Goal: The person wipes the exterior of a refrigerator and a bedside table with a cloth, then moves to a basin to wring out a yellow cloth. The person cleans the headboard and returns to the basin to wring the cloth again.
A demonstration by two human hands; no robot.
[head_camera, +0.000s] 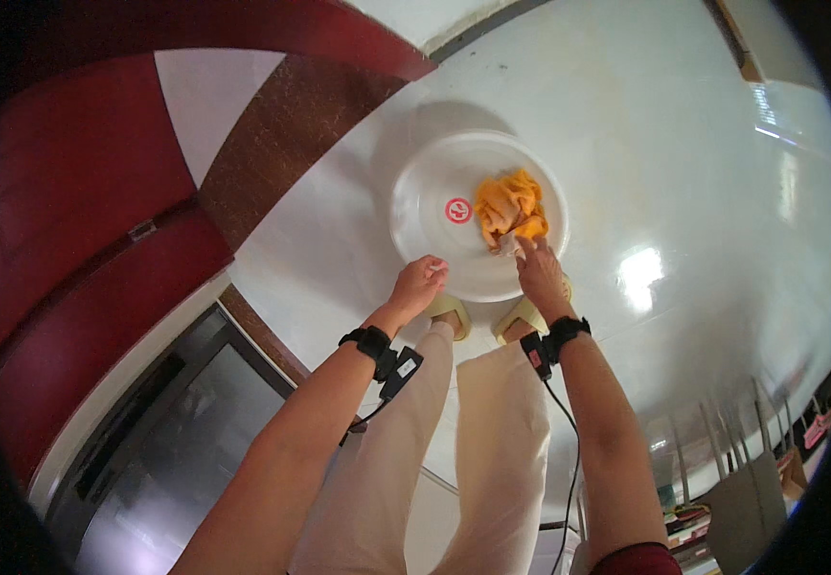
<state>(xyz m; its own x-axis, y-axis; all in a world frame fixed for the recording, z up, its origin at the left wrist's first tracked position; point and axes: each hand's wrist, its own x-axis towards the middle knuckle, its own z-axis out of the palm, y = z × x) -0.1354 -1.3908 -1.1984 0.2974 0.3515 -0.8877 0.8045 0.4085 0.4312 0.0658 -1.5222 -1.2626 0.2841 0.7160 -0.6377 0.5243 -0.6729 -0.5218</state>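
A round white plastic basin (pixel 422 187) stands on the glossy floor in front of my feet, with a red round mark on its bottom. A crumpled orange cloth (pixel 509 201) lies in the basin's right part, and a small whitish piece of fabric (pixel 509 243) is at its lower edge. My right hand (pixel 541 269) reaches over the near right rim, its fingertips at the whitish fabric; whether they grip it is unclear. My left hand (pixel 421 284) is over the near left rim, its fingers curled around a small pale pink thing (pixel 435 267).
Pale yellow slippers (pixel 464 316) are on my feet at the basin's near side. Red cabinet fronts (pixel 85 180) and a dark glass-fronted door (pixel 185 445) stand to the left. At the lower right are metal legs and a grey panel (pixel 746 503). A cable hangs from my right wrist.
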